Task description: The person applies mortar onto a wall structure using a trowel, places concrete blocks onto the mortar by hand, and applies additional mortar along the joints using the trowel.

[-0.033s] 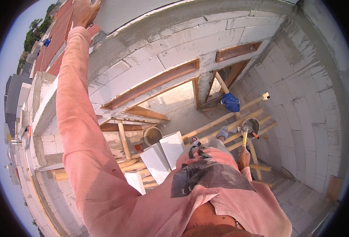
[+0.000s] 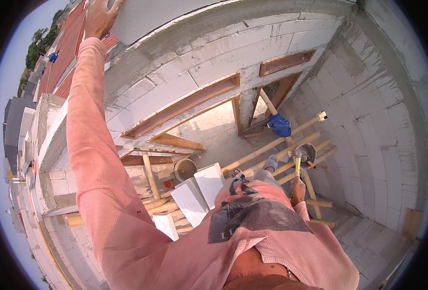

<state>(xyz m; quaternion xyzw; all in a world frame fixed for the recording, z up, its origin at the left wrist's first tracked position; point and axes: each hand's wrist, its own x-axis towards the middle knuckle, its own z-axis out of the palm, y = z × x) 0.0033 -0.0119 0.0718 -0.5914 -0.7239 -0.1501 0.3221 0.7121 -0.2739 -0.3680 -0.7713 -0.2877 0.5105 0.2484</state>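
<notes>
High at the upper left, my left hand (image 2: 99,19) grips the end of a pale lightweight concrete block (image 2: 151,17) on top of the wall. Its thumb shows against the block; the fingertips are cut off by the frame. Low on the right, my right hand (image 2: 298,191) is closed round the yellow handle of a hammer (image 2: 297,166). The hammer's head points away from me, over the edge of a dark bucket (image 2: 308,153) of grey material.
My feet (image 2: 271,163) stand on bamboo poles (image 2: 281,141) above the floor. Loose white blocks (image 2: 190,199) lie to their left. A blue cloth (image 2: 279,125) hangs on a pole. Beyond is the block wall (image 2: 223,63) with a wooden window frame (image 2: 185,104). A round tub (image 2: 185,168) stands below.
The view has shifted slightly, and my left hand appears a little lower at the block's end. My right hand keeps holding the hammer.
</notes>
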